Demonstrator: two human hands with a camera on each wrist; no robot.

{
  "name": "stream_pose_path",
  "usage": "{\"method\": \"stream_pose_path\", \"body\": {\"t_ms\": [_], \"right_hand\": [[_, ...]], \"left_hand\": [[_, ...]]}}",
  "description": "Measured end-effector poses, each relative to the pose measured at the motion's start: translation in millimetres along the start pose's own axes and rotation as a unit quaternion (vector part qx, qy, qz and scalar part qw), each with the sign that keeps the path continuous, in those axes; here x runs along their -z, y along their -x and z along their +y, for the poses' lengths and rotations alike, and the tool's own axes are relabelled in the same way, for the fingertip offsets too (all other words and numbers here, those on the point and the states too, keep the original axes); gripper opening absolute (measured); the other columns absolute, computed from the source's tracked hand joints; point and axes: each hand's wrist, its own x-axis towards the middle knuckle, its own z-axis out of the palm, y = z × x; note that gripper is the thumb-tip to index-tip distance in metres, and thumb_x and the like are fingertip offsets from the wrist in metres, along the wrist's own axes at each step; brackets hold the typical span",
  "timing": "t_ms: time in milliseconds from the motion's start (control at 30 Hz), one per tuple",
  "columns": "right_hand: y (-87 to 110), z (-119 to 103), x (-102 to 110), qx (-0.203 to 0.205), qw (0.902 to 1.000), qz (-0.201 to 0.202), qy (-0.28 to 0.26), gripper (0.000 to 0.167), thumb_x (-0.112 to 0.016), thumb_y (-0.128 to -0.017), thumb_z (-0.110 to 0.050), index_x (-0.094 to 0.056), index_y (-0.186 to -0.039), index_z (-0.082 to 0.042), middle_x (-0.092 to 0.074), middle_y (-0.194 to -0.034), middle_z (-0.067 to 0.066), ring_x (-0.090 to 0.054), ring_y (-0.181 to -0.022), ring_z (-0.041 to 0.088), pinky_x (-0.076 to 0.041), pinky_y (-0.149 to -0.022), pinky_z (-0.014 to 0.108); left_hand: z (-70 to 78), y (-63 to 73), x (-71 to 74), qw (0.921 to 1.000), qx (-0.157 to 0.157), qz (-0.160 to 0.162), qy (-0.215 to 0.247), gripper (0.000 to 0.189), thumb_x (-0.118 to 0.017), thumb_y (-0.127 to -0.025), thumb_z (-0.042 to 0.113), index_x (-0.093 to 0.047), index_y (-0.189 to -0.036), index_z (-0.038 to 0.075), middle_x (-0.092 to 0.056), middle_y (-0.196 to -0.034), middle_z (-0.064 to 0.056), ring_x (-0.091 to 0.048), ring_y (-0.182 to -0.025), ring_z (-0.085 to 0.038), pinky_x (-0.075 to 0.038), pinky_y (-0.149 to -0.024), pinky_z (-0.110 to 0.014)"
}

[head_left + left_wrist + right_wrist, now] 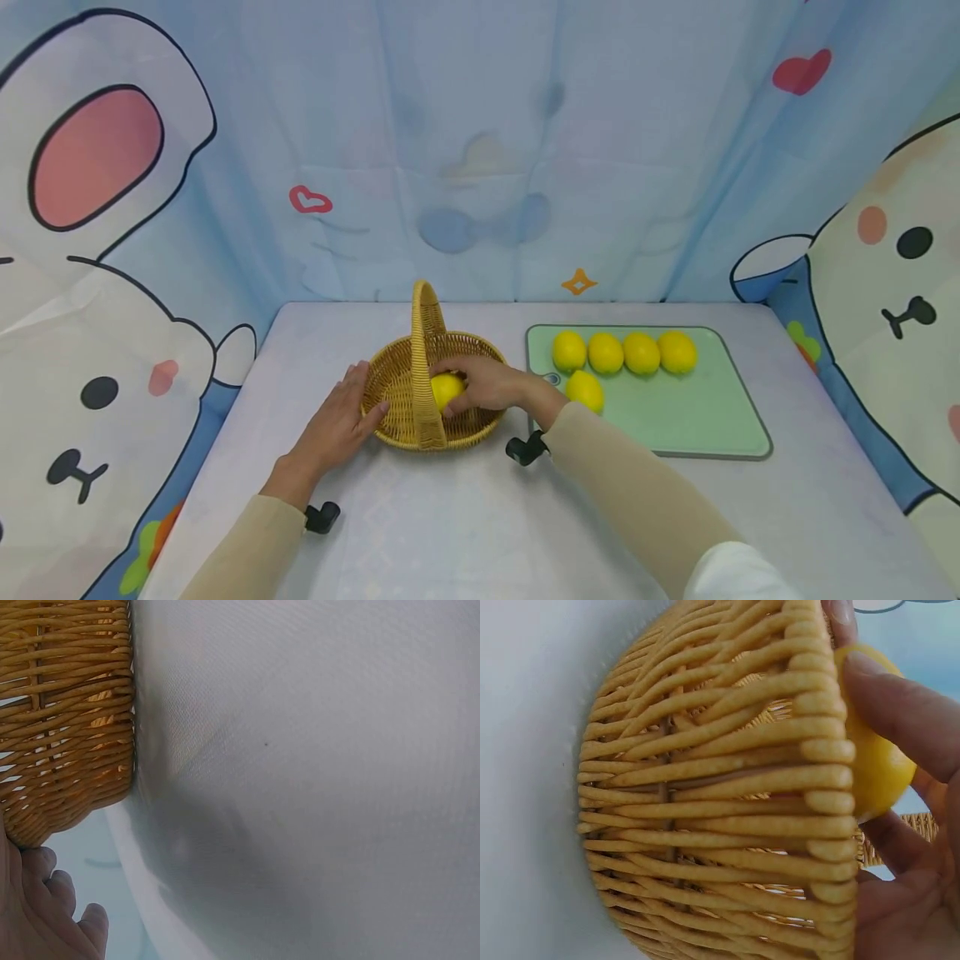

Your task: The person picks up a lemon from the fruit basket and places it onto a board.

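Note:
A woven wicker basket with a tall arched handle stands left of the table's middle. In the head view my right hand reaches over its right side and grips a yellow lemon within the basket, close to the handle. The right wrist view shows the thumb and fingers around that lemon, just past the woven rim. My left hand rests against the basket's left side, fingers extended along the rim. In the left wrist view, part of that hand shows beside the wicker wall.
Right of the basket lies a pale green cutting board. Several lemons form a row along its far part, and one more lemon lies nearer, beside my right forearm. A patterned curtain hangs behind the white tabletop.

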Motion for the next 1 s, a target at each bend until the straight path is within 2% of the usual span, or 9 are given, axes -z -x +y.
{"method": "stream_pose_path", "body": {"t_ms": [267, 467, 667, 733, 900, 1000], "right_hand": [[5.5, 6, 2, 0.026, 0.9941, 0.052, -0.092, 0.058, -0.086, -0.089, -0.025, -0.062, -0.142, -0.025, -0.060, -0.141, 0.003, -0.061, -0.118, 0.024, -0.057, -0.099, 0.039], [13.5, 8, 6, 0.040, 0.9864, 0.103, -0.122, 0.055, -0.083, -0.092, -0.025, -0.059, -0.142, -0.023, -0.059, -0.143, 0.000, -0.060, -0.117, 0.022, -0.056, -0.101, 0.039], [27.5, 9, 12, 0.045, 0.9734, 0.153, -0.165, 0.059, -0.083, -0.093, -0.022, -0.059, -0.146, -0.015, -0.062, -0.142, 0.005, -0.062, -0.112, 0.029, -0.057, -0.097, 0.042], [33.2, 10, 13, 0.039, 0.9681, 0.170, -0.180, 0.060, -0.084, -0.093, -0.020, -0.059, -0.147, -0.015, -0.061, -0.146, 0.006, -0.064, -0.116, 0.031, -0.057, -0.099, 0.044], [50.2, 13, 17, 0.029, 0.9576, 0.210, -0.195, 0.060, -0.084, -0.093, -0.019, -0.060, -0.148, -0.022, -0.055, -0.152, 0.006, -0.062, -0.130, 0.033, -0.057, -0.105, 0.049], [62.1, 14, 21, 0.033, 0.9526, 0.227, -0.200, 0.062, -0.083, -0.093, -0.017, -0.058, -0.149, -0.023, -0.052, -0.153, 0.005, -0.060, -0.130, 0.032, -0.058, -0.106, 0.046]], "left_hand": [[1.1, 0.5, 0.7, 1.0000, 0.000, -0.001, 0.002, 0.088, -0.042, -0.111, 0.057, -0.008, -0.169, 0.001, -0.015, -0.176, -0.019, -0.014, -0.164, -0.036, -0.017, -0.134, -0.053], [0.9, 0.9, -0.5, 1.0000, -0.001, 0.001, -0.002, 0.087, -0.043, -0.111, 0.055, -0.007, -0.169, 0.001, -0.014, -0.176, -0.019, -0.014, -0.164, -0.035, -0.017, -0.134, -0.052], [0.6, 1.0, -0.7, 1.0000, -0.007, 0.003, -0.002, 0.088, -0.042, -0.111, 0.056, -0.007, -0.169, 0.000, -0.013, -0.176, -0.020, -0.013, -0.164, -0.036, -0.017, -0.134, -0.053], [0.5, 1.0, -0.6, 1.0000, -0.007, 0.002, -0.001, 0.088, -0.042, -0.111, 0.056, -0.007, -0.169, 0.000, -0.013, -0.176, -0.019, -0.012, -0.164, -0.036, -0.017, -0.134, -0.052], [0.0, 1.1, -0.4, 1.0000, -0.006, 0.003, -0.003, 0.087, -0.041, -0.111, 0.056, -0.007, -0.169, 0.000, -0.013, -0.176, -0.019, -0.012, -0.164, -0.036, -0.017, -0.134, -0.053], [0.0, 1.1, -0.3, 1.0000, -0.005, 0.003, -0.003, 0.087, -0.041, -0.111, 0.056, -0.007, -0.169, 0.000, -0.013, -0.176, -0.019, -0.012, -0.164, -0.036, -0.017, -0.134, -0.053]]}}
